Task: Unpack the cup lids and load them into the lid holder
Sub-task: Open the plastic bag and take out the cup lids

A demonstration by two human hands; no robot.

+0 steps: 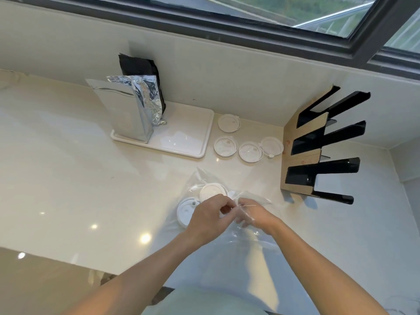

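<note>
A clear plastic bag (200, 180) lies on the counter in front of me with white cup lids (212, 190) inside; another white lid (185, 209) shows at its left. My left hand (208, 215) and my right hand (252, 214) meet over the bag and both pinch its clear film between curled fingers. Several loose lids (226, 146) lie on the counter farther back. The lid holder (318, 144), black slots on a brown backing, stands at the right against the wall, its slots holding nothing I can see.
A white tray (181, 142) at the back carries a silver foil pouch (127, 110) and a black bag (141, 67). The wall and a window frame run behind. The counter's front edge (68, 260) lies at lower left.
</note>
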